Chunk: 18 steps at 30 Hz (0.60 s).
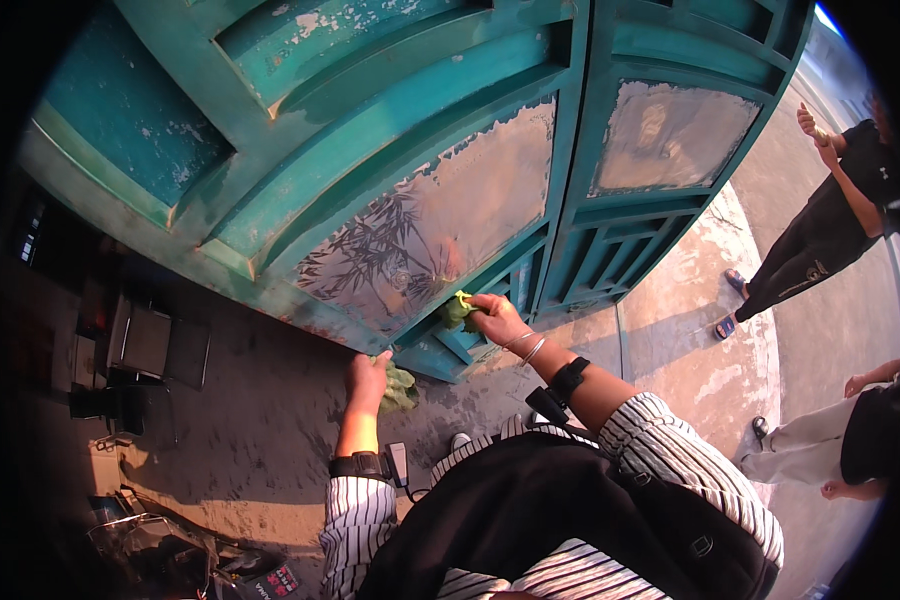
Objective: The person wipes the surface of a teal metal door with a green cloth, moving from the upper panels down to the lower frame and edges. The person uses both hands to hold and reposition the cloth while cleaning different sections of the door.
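Note:
My right hand [499, 319] pinches a bright green leafy piece [459, 311], maybe a vegetable leaf or a cloth, close to the lower edge of a teal metal door panel [390, 150]. Lower and to the left, my left hand [367, 381] is closed on a paler green, crumpled leafy piece [397, 388] near the door's bottom corner. Between and above both hands lies a shiny metal inset [435, 232] with a dark bamboo pattern and peeling edges. A second door leaf [664, 142] adjoins at the right.
Two people in dark tops [832, 202] [862, 435] stand on the concrete at the right. Chairs [146, 341] stand on the dark floor at the left. A vehicle with a metal frame [165, 544] is at the lower left.

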Available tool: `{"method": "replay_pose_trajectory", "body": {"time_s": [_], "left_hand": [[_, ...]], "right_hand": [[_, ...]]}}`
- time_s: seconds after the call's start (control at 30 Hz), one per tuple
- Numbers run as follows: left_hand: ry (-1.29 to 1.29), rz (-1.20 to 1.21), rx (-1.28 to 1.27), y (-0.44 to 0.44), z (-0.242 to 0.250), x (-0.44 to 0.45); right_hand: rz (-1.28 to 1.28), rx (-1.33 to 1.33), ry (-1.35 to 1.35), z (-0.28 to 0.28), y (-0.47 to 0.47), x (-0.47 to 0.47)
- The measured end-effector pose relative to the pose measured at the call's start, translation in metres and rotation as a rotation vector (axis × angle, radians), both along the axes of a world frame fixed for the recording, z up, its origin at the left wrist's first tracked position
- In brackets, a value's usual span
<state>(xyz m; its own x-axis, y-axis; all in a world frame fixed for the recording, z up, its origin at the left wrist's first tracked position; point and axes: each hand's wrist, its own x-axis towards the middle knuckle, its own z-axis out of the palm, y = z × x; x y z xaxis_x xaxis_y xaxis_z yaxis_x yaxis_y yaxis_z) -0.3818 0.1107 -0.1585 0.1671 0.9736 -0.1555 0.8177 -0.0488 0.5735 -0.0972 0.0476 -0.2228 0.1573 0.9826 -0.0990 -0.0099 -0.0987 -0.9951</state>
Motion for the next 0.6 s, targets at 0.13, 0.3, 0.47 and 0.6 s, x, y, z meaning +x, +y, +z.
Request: {"method": "replay_pose_trajectory", "body": {"time_s": [0.13, 0.3, 0.47, 0.6], "left_hand": [[-0.09, 0.016, 0.002, -0.004, 0.005, 0.005], [-0.164, 0.059, -0.138, -0.006, 0.009, 0.006], [-0.119, 0.017, -0.028, -0.003, -0.002, 0.005], [0.056, 0.025, -0.113, 0.005, -0.01, 0.002]], "right_hand": [[-0.578, 0.385, 0.129, 0.01, -0.001, 0.083], [-0.95, 0.331, 0.05, 0.017, 0.047, 0.147], [-1.12, 0.234, 0.245, 0.021, 0.073, 0.119], [-1.098, 0.254, 0.258, 0.015, 0.073, 0.054]]}}
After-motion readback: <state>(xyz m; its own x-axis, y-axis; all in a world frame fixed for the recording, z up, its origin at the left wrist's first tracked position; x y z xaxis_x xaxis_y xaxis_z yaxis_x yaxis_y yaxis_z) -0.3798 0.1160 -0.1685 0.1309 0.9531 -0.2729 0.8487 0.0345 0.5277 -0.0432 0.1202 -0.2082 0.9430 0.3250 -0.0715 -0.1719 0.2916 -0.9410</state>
